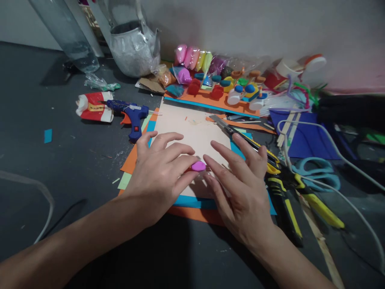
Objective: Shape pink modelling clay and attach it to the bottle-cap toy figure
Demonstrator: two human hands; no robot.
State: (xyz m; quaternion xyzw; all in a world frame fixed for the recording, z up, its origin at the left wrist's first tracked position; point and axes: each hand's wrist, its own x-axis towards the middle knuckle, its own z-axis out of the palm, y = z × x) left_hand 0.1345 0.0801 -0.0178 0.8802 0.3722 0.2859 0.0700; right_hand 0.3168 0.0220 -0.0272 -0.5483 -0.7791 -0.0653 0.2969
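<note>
A small, flat oval of pinkish-purple clay [199, 166] is pinched between thumb and index finger of my left hand [164, 172], its other fingers spread out. Close to the clay's right end are the thumb and index fingertips of my right hand [240, 184]; I cannot tell whether they touch it. The rest of that hand's fingers are stretched apart. Both hands are over a pale sheet of paper [192, 138], stacked on blue and orange sheets. Beyond my right hand lies a box cutter [228, 127], blade out.
A blue glue gun [134, 116] lies left, near a red-and-white packet [95, 106]. Behind stand a metal kettle [134, 50] and small clay figures on an orange board [207, 100]. To the right are pliers [319, 204], light-blue scissors [315, 172] and a white cable [337, 150].
</note>
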